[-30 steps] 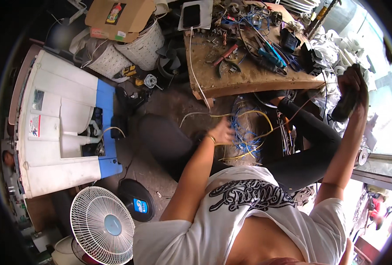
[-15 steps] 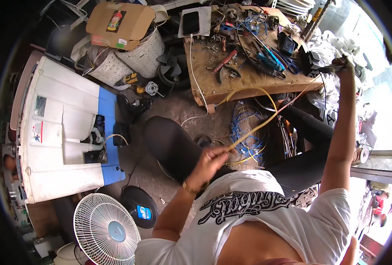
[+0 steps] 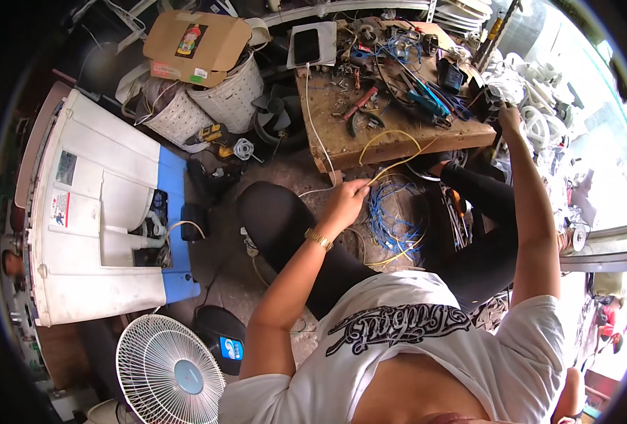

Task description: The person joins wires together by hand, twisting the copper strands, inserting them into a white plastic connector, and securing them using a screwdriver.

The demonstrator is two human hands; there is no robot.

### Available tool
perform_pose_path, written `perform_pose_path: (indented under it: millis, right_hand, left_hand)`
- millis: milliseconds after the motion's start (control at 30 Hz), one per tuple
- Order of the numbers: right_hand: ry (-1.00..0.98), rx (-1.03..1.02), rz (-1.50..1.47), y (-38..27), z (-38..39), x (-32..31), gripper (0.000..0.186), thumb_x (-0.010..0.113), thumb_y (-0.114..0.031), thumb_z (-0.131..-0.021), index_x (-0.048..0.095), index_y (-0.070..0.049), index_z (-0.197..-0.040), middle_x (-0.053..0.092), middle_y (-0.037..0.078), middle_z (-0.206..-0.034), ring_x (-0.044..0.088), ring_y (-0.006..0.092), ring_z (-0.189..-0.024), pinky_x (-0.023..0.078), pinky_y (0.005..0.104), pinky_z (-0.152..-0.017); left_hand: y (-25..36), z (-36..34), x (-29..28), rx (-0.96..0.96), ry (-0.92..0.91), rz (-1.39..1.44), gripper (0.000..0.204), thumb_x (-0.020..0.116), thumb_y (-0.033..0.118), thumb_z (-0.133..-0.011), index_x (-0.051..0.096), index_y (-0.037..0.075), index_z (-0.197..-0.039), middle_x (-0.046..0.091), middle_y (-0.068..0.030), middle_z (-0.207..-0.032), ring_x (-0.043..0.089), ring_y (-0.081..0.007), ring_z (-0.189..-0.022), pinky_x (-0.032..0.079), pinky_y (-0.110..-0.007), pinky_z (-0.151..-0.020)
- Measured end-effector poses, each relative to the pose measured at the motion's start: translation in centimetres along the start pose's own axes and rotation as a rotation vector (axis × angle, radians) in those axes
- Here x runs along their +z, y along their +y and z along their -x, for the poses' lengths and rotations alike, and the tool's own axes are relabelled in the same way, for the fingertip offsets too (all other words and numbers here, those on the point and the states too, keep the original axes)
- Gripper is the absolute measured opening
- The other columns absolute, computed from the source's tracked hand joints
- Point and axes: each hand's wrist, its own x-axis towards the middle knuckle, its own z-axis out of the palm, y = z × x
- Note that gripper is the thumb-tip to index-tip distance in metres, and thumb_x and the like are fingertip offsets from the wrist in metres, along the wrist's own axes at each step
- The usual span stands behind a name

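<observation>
My left hand point(image 3: 349, 200), with a gold-coloured watch at its wrist, pinches a thin yellow wire point(image 3: 396, 167) in front of the wooden table. From the fingers the wire runs up to the right and curves in a loop over the table's front edge. My right hand point(image 3: 509, 117) is stretched out past the table's right end, its fingers closed beside a dark object point(image 3: 491, 97). What it grips there is too small and shaded to make out. A tangle of blue and yellow wires point(image 3: 396, 220) lies on the floor between my legs.
The wooden table point(image 3: 342, 147) bears pliers point(image 3: 365, 121), blue-handled tools point(image 3: 426, 102) and a phone point(image 3: 306, 46). White baskets point(image 3: 229, 95) and a yellow drill point(image 3: 212, 133) stand left of it. A white-and-blue appliance point(image 3: 94, 212) and a fan point(image 3: 176, 367) are at left.
My left hand has moved up and forward, closer to the table, with the yellow wire. My right hand has come left toward the table's end. The wire's loop has shifted.
</observation>
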Motion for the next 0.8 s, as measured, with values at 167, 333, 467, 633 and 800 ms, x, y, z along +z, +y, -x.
perform_pose_path:
  millis: [167,333,467,633,800]
  right_hand:
    - [-0.346,0.095,0.174,-2.4,2.7,-2.3,0.037,0.059,-0.030,-0.089,0.063,0.005,-0.077,0.060,0.013,-0.059,0.057,0.0225,-0.044,0.045,0.0373,-0.044]
    - [-0.561,-0.130,0.491,-3.2,3.7,-0.1,0.035,0.065,-0.027,-0.086,0.061,0.004,-0.072,0.056,0.012,-0.051,0.056,0.0201,-0.040,0.043,0.0342,-0.037]
    - [-0.644,-0.028,0.533,-3.0,5.3,3.5,0.028,0.062,-0.019,-0.086,0.062,0.005,-0.100,0.066,0.019,-0.068,0.068,0.0270,-0.054,0.051,0.0388,-0.044]
    - [-0.430,-0.063,0.763,0.4,5.8,3.2,0.039,0.050,-0.016,-0.085,0.063,0.002,-0.118,0.065,0.025,-0.116,0.062,0.0408,-0.112,0.048,0.0484,-0.094]
    - [-0.689,0.009,0.972,-1.5,3.1,2.4,0.030,0.054,-0.017,-0.084,0.072,-0.010,-0.107,0.073,0.012,-0.102,0.071,0.0288,-0.090,0.055,0.0433,-0.075]
  left_hand:
    - [0.9,-0.7,-0.2,-0.021,0.125,-0.161,0.026,0.057,0.025,-0.094,0.070,0.010,-0.110,0.069,-0.0179,-0.095,0.067,-0.0365,-0.090,0.052,-0.045,-0.077]
    - [-1.5,-2.3,0.2,0.001,0.204,-0.234,0.025,0.057,0.023,-0.093,0.071,0.011,-0.110,0.069,-0.0179,-0.098,0.066,-0.0369,-0.094,0.052,-0.045,-0.080]
    - [-1.5,-2.8,0.5,0.038,0.263,-0.298,0.023,0.057,0.022,-0.092,0.071,0.012,-0.106,0.070,-0.0173,-0.092,0.066,-0.0367,-0.088,0.052,-0.046,-0.076]
    - [-0.1,-3.2,1.1,0.086,0.280,-0.371,0.019,0.059,0.019,-0.089,0.072,0.011,-0.100,0.069,-0.0164,-0.082,0.067,-0.0356,-0.080,0.052,-0.047,-0.069]
    - [-0.1,-3.4,1.2,0.094,0.309,-0.409,0.018,0.059,0.018,-0.089,0.072,0.011,-0.100,0.069,-0.0170,-0.079,0.067,-0.0364,-0.077,0.052,-0.047,-0.067]
